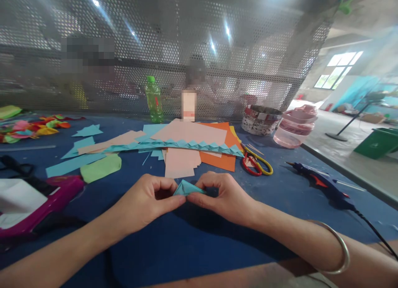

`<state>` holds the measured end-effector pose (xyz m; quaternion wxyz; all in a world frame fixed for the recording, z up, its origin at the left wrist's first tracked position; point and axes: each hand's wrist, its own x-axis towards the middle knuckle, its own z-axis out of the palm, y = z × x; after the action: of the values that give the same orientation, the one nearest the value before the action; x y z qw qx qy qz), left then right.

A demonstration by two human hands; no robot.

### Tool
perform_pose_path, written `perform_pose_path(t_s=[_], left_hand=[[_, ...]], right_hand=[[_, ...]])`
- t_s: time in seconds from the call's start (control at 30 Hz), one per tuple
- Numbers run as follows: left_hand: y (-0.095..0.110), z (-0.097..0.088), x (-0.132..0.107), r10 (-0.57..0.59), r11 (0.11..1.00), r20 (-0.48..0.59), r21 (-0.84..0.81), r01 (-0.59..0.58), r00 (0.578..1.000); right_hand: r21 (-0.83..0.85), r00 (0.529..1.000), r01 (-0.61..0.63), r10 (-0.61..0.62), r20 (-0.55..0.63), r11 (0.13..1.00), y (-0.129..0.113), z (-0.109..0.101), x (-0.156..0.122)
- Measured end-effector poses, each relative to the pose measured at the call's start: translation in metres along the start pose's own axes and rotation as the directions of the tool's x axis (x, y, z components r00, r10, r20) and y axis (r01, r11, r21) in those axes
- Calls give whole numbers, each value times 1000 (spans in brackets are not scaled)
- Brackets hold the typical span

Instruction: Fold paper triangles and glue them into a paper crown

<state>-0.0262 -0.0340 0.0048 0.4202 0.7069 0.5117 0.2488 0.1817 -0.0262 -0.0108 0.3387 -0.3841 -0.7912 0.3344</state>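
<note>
Between both hands is a small folded piece of light blue paper (185,187), shaped like a triangle with its point up. My left hand (155,196) pinches its left corner with thumb and fingers. On the other side, my right hand (217,192) grips the right corner the same way, the two thumbs almost meeting at the lower edge. Just beyond the hands lies a long strip of joined blue folded paper (189,145), with a zigzag edge, across a pile of pale pink paper sheets (182,163) and orange paper (217,160).
Red and yellow scissors (256,163) lie right of the papers. A blue glue gun (323,184) with its cord rests farther right. Behind stand a green bottle (154,99), a round woven container (261,121) and a pink water jug (295,128). A magenta device (59,196) sits at left.
</note>
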Motion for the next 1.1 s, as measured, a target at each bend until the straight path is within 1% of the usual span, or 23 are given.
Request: perform_pose_path(t_s=[0.13, 0.23, 0.33, 0.4, 0.5, 0.57, 0.67, 0.73, 0.8, 0.87, 0.93, 1.0, 1.1], left_hand=[[0, -2, 0, -65, 998, 19, 20, 65, 998], [1, -3, 1, -131, 991, 5, 35, 131, 991], [2, -4, 1, -152, 985, -36, 73, 154, 988], [1, -5, 1, -147, 984, -43, 93, 151, 988], [-2, -6, 2, -113, 984, -14, 135, 114, 993], [-4, -7, 2, -88, 980, -7, 179, 88, 996], [-7, -8, 1, -76, 964, -23, 253, 80, 997], [-8, -10, 0, -61, 957, -30, 281, 67, 998], [-8, -11, -1, -45, 960, -34, 276, 53, 998], [-8, -13, -2, -54, 963, -33, 264, 61, 998], [-7, -14, -3, -54, 958, -32, 282, 61, 998], [-5, -14, -3, -31, 947, -19, 320, 35, 999], [-4, -14, -3, 15, 936, 1, 352, -14, 1000]], right_hand=[[1, 1000, 4, -4, 28, 1000, 1, -2, 2], [-4, 999, 13, -12, 41, 1000, 1, -4, 2], [-14, 999, 13, -12, 37, 1000, 1, -5, 1], [-16, 1000, -8, 8, 26, 1000, 1, -6, 1], [-23, 999, -38, 39, 25, 999, 2, -7, 2], [-22, 999, -39, 39, 31, 999, 3, -7, 2], [-19, 999, -21, 22, 37, 1000, 4, -7, 3], [-10, 999, -34, 35, 32, 999, 5, -8, 3], [21, 996, -93, 93, 5, 995, 6, -9, 3], [60, 985, -170, 172, -26, 984, 7, -10, 4], [88, 975, -214, 218, -39, 973, 8, -11, 5], [94, 974, -219, 223, -34, 971, 8, -11, 5], [65, 981, -194, 195, -21, 979, 7, -11, 4]])
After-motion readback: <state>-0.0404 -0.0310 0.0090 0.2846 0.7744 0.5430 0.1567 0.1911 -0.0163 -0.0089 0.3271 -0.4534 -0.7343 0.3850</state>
